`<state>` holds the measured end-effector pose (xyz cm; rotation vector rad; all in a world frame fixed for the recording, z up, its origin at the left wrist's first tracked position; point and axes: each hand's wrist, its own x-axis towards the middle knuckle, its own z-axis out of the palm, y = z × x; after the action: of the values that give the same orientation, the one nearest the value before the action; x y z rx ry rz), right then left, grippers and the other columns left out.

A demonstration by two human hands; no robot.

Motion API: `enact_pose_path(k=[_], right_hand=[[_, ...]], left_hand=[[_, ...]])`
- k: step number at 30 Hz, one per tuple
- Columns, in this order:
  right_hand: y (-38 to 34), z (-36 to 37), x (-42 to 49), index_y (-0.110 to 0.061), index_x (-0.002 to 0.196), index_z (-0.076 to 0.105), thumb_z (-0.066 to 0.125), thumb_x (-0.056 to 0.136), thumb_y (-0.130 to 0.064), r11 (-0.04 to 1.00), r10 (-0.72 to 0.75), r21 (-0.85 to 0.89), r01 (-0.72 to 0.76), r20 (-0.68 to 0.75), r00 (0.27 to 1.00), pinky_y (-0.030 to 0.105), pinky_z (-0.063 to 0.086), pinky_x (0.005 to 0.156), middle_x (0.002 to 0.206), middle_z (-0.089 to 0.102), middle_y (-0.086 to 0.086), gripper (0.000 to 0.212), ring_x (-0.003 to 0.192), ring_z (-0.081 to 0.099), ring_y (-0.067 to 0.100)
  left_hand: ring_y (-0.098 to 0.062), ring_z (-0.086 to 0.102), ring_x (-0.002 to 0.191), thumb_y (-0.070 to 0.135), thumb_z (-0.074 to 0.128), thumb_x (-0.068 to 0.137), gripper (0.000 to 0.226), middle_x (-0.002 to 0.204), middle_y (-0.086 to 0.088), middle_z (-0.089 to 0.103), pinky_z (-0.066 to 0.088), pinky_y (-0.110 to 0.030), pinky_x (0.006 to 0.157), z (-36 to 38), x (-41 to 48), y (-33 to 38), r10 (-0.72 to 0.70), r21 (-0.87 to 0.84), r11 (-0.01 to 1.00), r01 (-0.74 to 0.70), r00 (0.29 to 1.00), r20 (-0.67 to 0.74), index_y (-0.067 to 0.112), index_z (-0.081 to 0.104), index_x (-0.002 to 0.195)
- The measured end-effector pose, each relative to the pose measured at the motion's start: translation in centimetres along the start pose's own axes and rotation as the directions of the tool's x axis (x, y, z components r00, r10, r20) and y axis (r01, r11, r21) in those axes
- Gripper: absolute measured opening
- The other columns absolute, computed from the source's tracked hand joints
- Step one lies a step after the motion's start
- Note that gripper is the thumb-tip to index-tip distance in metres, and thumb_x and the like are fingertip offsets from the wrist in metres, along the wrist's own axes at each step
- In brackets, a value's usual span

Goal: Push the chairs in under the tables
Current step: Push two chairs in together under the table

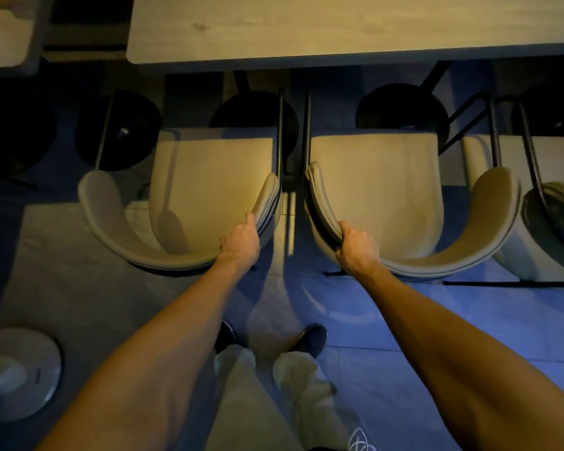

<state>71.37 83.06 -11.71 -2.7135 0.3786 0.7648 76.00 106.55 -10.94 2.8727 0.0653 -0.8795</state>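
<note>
Gripping two chairs at once: your left hand (241,240) curls round the backrest rim of the left chair (189,190) at its right end, and your right hand (355,247) clasps the rim of the right chair (381,190) at its left end. The two chairs stand side by side, just apart, facing the table (339,27) on the far side. Their seats show in full on the near side of the table edge, so neither appears pushed in yet. A third chair (551,222), close beside the right chair, likewise sits out, untouched. By this reading the task is at an early stage: two pushes in hand, at least one left. A second table (4,37) lies far left; whether chairs wait there cannot be told.
</note>
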Motion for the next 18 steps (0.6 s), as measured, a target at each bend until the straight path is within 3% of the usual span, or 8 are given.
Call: enact_pose_path(k=[13, 18], right_hand=[[0.20, -0.13, -0.19, -0.016, 0.130, 0.051, 0.060, 0.091, -0.011, 0.999, -0.041, 0.020, 0.041, -0.014, 0.999, 0.042, 0.057, 0.077, 0.101, 0.070, 0.016, 0.040, 0.090, 0.068, 0.036], [0.40, 0.10, -0.28, -0.016, 0.132, 0.051, 0.061, 0.091, -0.012, 0.998, -0.062, 0.003, 0.062, -0.007, 0.998, 0.041, 0.057, 0.076, 0.100, 0.070, 0.017, 0.042, 0.089, 0.068, 0.036]], left_hand=[[-0.032, 0.064, 0.093, 0.000, 0.053, 0.096, 0.044, 0.102, -0.014, 0.067, 0.055, -0.046, 0.081, -0.03, -0.09, -0.07, 0.028, 0.023, 0.999, -0.027, 0.999, -0.039, 0.011, 0.039, 0.135], [-0.026, 0.054, 0.082, 0.003, 0.054, 0.097, 0.044, 0.101, -0.013, 0.066, 0.050, -0.041, 0.074, -0.19, -0.25, -0.05, 0.034, 0.034, 0.999, -0.032, 0.998, -0.046, 0.011, 0.038, 0.137]])
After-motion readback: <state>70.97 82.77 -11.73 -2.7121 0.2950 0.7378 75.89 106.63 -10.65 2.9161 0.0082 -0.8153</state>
